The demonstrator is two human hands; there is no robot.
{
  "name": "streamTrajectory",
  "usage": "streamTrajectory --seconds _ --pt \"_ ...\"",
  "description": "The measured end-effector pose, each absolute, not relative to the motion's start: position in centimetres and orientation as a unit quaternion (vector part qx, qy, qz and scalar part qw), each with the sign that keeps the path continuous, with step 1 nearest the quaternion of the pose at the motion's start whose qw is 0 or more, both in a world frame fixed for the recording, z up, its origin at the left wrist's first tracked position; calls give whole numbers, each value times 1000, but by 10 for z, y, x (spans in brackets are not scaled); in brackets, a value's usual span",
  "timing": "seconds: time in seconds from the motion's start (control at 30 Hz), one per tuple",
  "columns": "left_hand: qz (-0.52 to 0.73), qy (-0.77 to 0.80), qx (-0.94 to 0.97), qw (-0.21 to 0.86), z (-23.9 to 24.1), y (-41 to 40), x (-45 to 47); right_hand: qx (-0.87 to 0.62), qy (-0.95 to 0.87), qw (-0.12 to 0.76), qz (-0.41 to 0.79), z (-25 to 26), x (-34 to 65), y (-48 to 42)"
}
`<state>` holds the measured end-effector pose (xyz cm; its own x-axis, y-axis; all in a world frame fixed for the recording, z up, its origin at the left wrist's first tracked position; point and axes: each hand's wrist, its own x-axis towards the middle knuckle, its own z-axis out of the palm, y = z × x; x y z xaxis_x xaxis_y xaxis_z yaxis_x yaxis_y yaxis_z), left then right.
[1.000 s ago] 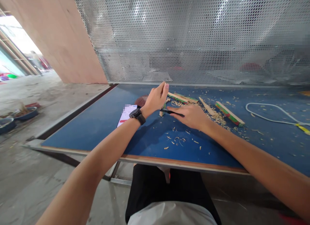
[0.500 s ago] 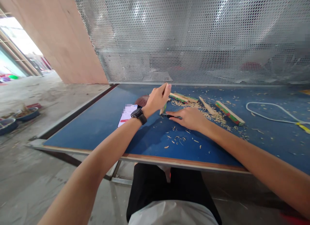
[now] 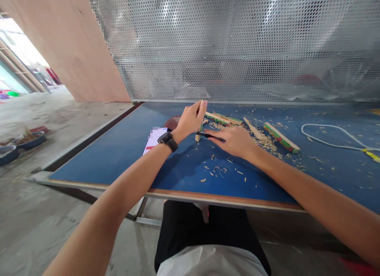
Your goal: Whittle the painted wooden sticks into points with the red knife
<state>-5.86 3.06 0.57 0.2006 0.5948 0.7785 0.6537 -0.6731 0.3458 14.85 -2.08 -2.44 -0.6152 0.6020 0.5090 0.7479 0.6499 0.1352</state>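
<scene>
My left hand, with a black watch on its wrist, is closed round the top of a short wooden stick that stands nearly upright on the blue table. My right hand is closed on a thin black knife whose tip meets the lower part of the stick. Wood shavings lie on the table just in front of both hands.
More wooden pieces with green and red sides and a heap of shavings lie right of my hands. A phone rests left of my left wrist. A white cord loops at the far right. A perforated metal screen backs the table.
My right hand drew the knife down and toward me along the stick, then came back up to it. My left hand has kept the stick in place.
</scene>
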Motion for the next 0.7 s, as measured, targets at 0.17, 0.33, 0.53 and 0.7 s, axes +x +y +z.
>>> streamTrajectory --seconds 0.17,0.33,0.53,0.7 --pt "-492 -401 -772 26 6 32 -58 -374 -887 214 -169 -28 149 -17" --pt "-492 -403 -771 25 5 34 -59 -377 -889 210 -151 -28 149 -17" --pt "-487 -394 -779 23 5 34 -59 -374 -904 156 -132 -35 146 -20" --pt "-485 -400 -777 26 6 31 -57 -375 -905 161 -121 -35 147 -22"
